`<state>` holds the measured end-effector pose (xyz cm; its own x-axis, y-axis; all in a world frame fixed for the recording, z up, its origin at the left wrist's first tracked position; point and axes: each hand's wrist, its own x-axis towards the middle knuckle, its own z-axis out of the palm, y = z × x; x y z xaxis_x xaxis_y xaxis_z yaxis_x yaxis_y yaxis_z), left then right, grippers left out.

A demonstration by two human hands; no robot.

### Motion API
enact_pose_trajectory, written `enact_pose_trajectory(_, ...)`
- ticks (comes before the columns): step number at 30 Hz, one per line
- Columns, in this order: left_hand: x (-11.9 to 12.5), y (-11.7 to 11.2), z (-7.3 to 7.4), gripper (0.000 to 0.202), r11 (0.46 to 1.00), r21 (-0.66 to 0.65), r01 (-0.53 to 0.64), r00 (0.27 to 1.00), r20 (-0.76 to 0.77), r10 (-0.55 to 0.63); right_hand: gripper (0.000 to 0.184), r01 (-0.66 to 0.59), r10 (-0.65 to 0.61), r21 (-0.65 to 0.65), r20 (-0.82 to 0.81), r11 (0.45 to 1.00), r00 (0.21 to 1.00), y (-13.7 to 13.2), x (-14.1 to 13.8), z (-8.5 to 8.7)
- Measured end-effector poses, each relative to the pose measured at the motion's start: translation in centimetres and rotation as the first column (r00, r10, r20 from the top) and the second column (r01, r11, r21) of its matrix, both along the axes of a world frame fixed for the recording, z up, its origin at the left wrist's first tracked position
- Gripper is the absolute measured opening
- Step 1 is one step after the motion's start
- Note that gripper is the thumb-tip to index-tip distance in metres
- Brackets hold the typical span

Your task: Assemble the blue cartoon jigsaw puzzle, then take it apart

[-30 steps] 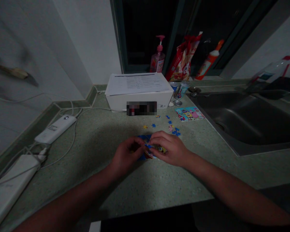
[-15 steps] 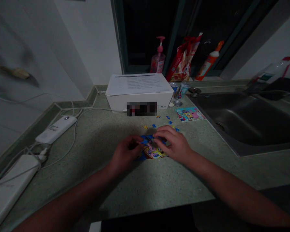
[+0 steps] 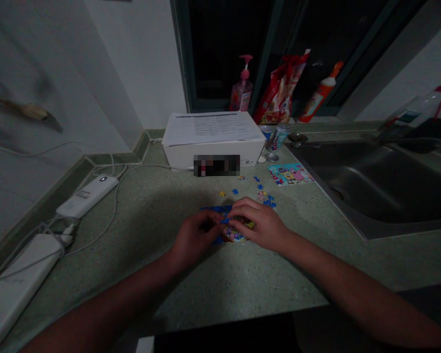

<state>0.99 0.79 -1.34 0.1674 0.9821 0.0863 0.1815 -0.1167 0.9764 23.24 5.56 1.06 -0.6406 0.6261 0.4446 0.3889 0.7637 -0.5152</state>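
Note:
A partly assembled jigsaw puzzle in blue, yellow and pink lies flat on the counter, its middle and right side partly covered by my fingers. Just above it, a small blue puzzle piece sits between both sets of fingertips. My left hand pinches it from the left, thumb and forefinger drawn together. From the right, my right hand closes its thumb and fingers on the same piece. Beyond the hands lie several loose pieces, among them a yellow piece and a blue piece.
A colourful picture card lies beside the metal sink. Behind stands a white box with a printed sheet on top. Cans stand to its right. A white power bank, cables and a power strip occupy the left.
My right hand has shifted left and slightly down, bringing its fingertips close to the left ones. Loose pieces formerly hidden behind it now show. The view has drifted slightly.

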Motion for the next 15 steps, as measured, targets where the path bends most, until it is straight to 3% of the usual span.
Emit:
enact_pose_trajectory(9, 0.0, 0.1, 1.1, 0.020, 0.987, -0.153, -0.045, 0.995, 0.078, 0.057, 0.012, -0.006, 0.006, 0.011, -0.014, 1.000, 1.000, 0.5, 0.3, -0.2)
enact_pose_trajectory(15, 0.1, 0.1, 1.0, 0.018, 0.984, -0.163, -0.066, 0.990, 0.113, 0.086, 0.011, -0.019, 0.020, 0.023, -0.026, 1.000, 0.999, 0.4, 0.3, 0.0)
